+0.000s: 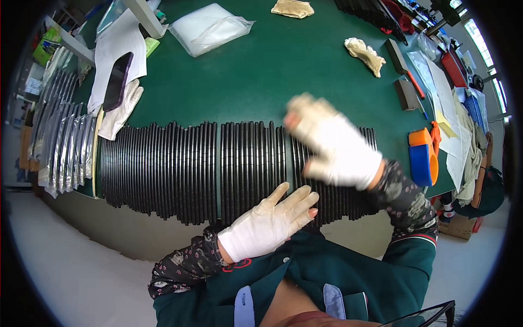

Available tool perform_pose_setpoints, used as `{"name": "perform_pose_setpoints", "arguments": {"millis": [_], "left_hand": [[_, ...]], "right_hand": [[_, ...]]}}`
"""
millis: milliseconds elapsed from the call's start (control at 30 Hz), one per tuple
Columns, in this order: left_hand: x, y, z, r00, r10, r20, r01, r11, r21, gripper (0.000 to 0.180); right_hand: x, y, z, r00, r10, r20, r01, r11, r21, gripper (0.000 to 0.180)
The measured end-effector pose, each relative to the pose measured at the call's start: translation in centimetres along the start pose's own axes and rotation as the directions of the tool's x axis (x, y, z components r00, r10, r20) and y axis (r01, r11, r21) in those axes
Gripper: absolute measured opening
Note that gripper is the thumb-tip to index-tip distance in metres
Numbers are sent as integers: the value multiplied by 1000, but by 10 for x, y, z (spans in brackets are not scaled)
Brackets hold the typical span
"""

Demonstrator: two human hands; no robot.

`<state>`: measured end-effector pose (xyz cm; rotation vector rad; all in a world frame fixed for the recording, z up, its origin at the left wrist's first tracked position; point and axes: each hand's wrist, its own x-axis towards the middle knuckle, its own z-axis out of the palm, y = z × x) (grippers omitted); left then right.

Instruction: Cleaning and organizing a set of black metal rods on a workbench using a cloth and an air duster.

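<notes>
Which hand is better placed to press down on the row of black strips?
Left. The left hand lies flat, fingers spread, at the near edge of the black strips. The right hand is raised above the row and motion-blurred.

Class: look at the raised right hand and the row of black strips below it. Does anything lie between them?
Nothing visible does. The right hand, blurred, hovers over the row of black strips; the left hand rests at the row's near edge, off to the side.

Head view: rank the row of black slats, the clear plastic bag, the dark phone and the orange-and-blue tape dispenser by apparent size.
1. Row of black slats, by far.
2. Clear plastic bag.
3. Dark phone and orange-and-blue tape dispenser: alike, and fisheye bending near the rim makes ranking unsure.
</notes>
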<state>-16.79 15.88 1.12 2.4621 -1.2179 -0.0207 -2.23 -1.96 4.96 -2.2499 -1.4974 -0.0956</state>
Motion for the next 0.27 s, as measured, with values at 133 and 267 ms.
{"name": "perform_pose_setpoints", "arguments": {"millis": [133, 267], "left_hand": [[-6, 2, 9, 983, -143, -111, 119, 973, -198, 67], [4, 2, -13, 997, 4, 83, -2, 1000, -22, 69]], "right_hand": [[8, -16, 21, 960, -239, 147, 197, 947, 252, 70], [13, 80, 31, 947, 312, 82, -223, 817, -532, 85]]}}
